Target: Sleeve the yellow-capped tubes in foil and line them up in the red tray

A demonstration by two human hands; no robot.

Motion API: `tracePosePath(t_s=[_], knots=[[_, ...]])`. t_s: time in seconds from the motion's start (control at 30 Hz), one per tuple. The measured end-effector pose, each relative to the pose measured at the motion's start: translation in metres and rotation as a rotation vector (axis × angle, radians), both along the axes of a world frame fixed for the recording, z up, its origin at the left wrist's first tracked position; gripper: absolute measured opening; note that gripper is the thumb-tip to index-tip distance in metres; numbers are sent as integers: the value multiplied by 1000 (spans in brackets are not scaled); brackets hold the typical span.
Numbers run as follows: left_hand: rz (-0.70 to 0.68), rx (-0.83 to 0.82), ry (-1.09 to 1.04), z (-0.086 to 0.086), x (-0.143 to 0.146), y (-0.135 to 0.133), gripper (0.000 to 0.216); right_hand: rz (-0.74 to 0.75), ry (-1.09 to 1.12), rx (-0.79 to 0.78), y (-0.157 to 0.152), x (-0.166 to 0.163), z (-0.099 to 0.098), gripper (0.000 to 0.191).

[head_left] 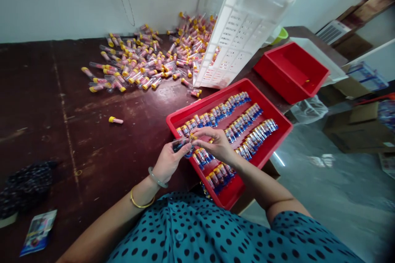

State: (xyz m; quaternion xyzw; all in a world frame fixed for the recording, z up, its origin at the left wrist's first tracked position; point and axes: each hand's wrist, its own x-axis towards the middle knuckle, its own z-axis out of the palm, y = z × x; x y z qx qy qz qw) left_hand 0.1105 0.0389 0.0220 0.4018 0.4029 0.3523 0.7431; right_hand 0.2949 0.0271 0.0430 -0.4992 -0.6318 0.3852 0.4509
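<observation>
My left hand [168, 160] is closed on a small clear-and-dark tube [179, 144], held over the near left corner of a red tray [228, 202]. My right hand [218, 146] meets it there, thumb and fingertips pinched at a small yellow cap [193, 137]. Whether that cap sits on the tube cannot be made out. Rows of yellow-capped tubes with blue labels [254, 139] lie in the tray below and beyond my hands. One loose yellow-capped pink tube [116, 120] rests on the dark table to the left.
A heap of pink tubes with yellow caps [145, 63] spreads against the wall, partly behind a tilted white plastic basket [237, 35]. Another red bin [282, 72] stands at the right. A foil packet [38, 232] and dark cloth [27, 187] lie at the left. Cardboard boxes [354, 127] stand on the floor.
</observation>
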Motion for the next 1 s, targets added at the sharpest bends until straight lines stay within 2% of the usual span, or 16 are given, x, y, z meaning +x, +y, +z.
tracePosePath(t_s=[0.17, 0.27, 0.37, 0.43, 0.5, 0.57, 0.63, 0.8, 0.9, 1.0], knots=[[4, 4, 27, -2, 0, 0, 30, 15, 47, -27, -3, -4, -1, 11], [-2, -19, 3, -2, 1, 1, 32, 17, 109, -96, -2, -6, -3, 15], [-13, -87, -30, 1, -1, 3, 42, -92, 192, -141, 15, 21, -9, 23], [-14, -121, -45, 3, -6, 5, 47, -279, 107, -149, 38, 61, -15, 29], [-11, -133, -46, 2, -13, 8, 46, -467, -162, -202, 63, 110, -19, 37], [-12, -132, -27, 0, -20, 10, 45, -541, -291, -223, 85, 152, -25, 41], [-10, -124, -7, -2, -25, 11, 45, -555, -378, -240, 100, 177, -32, 41], [-16, -126, 15, -1, -31, 10, 46, -490, -579, -274, 117, 182, -55, 35], [-17, -123, 16, -1, -34, 10, 45, -473, -677, -279, 122, 179, -60, 24], [-2, -123, 6, -3, -40, 11, 44, -485, -749, -279, 126, 180, -60, 22]])
